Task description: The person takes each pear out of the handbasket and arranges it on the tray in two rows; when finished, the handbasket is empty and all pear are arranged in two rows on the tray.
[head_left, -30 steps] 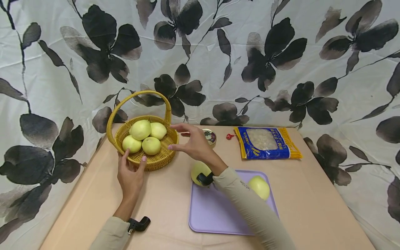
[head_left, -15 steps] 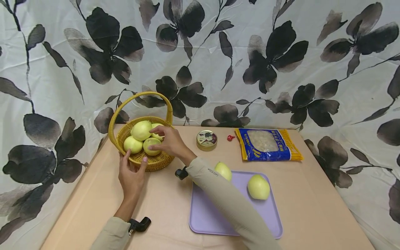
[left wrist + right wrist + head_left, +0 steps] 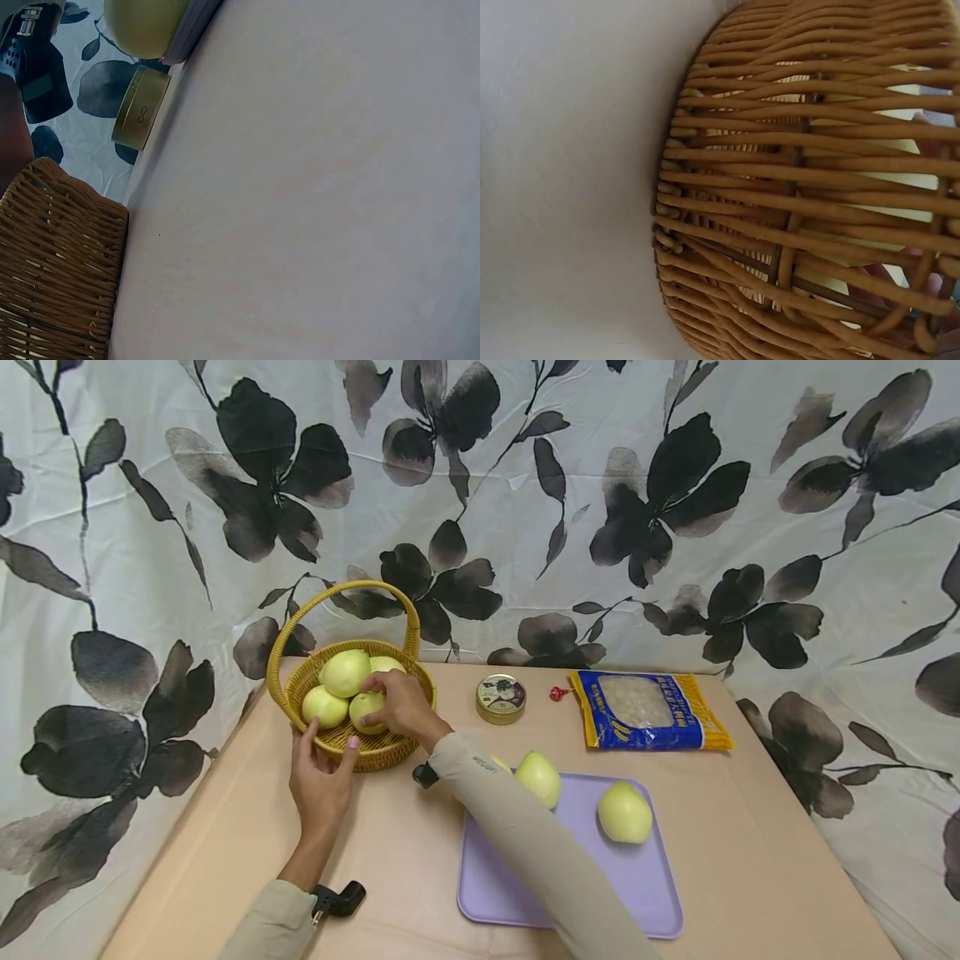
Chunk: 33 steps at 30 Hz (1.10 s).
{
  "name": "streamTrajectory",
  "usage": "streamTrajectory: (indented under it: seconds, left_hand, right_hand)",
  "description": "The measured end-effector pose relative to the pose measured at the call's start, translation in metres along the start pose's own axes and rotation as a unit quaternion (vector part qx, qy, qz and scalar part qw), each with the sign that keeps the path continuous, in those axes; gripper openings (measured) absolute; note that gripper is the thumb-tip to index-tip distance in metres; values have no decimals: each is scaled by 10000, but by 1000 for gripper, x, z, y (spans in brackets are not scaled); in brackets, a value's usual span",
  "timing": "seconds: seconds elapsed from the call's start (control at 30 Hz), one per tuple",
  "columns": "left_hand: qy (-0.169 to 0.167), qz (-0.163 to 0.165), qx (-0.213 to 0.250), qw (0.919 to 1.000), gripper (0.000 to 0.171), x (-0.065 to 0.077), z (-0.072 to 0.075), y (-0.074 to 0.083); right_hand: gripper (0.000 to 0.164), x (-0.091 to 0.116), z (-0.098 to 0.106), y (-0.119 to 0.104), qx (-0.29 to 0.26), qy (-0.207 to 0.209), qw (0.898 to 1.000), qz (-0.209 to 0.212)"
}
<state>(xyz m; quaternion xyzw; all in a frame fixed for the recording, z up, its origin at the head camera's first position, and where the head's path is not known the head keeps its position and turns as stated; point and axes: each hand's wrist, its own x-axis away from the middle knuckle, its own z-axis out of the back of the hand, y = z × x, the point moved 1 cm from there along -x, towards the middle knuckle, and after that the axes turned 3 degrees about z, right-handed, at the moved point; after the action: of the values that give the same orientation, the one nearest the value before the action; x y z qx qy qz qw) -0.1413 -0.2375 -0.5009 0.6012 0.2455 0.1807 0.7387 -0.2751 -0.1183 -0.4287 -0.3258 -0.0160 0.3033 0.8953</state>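
A yellow wicker basket (image 3: 378, 760) with a tall handle stands at the table's left, holding several yellow-green apples (image 3: 346, 673). My left hand (image 3: 321, 785) rests against its near left side, fingertips at the rim and thumb apart from the index finger. Inside the basket, my right hand (image 3: 405, 703) has thumb and fingers around the nearest apple (image 3: 365, 707), which its fingers partly cover. In the right wrist view, the basket's woven wall (image 3: 802, 165) hides most of the fruit and fingers. The left wrist view shows basket weave (image 3: 60, 255) and bare tabletop.
A lilac tray (image 3: 487, 893) at centre right carries apples (image 3: 624, 812), one mostly hidden behind the right sleeve. Behind it stand a round tin (image 3: 500, 698), a small red trinket (image 3: 557, 693) and a blue-and-yellow food bag (image 3: 648, 710). A floral cloth (image 3: 555, 543) hangs behind the table.
My right hand has moved left from beside the basket into it and closed around the nearest apple. The tin and tray apples have come into view. My left hand stays at the basket.
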Motion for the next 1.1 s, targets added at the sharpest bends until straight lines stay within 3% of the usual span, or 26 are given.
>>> streamTrajectory:
  seconds: [0.23,0.47,0.77,1.1]
  left_hand:
    - [-5,37,-15,10000,78,1,-1,1]
    - [-3,67,-40,10000,78,1,0,0]
    - [-17,61,-203,9998,79,3,2,1]
    - [-48,-44,-148,9999,79,2,2,2]
  right_hand:
    - [51,3,-2,2,363,-160,9992,77]
    - [52,12,-1,2,363,-303,9987,202]
    - [50,24,15,1,-742,55,9972,70]
    - [51,47,52,-1,-1570,662,9847,378]
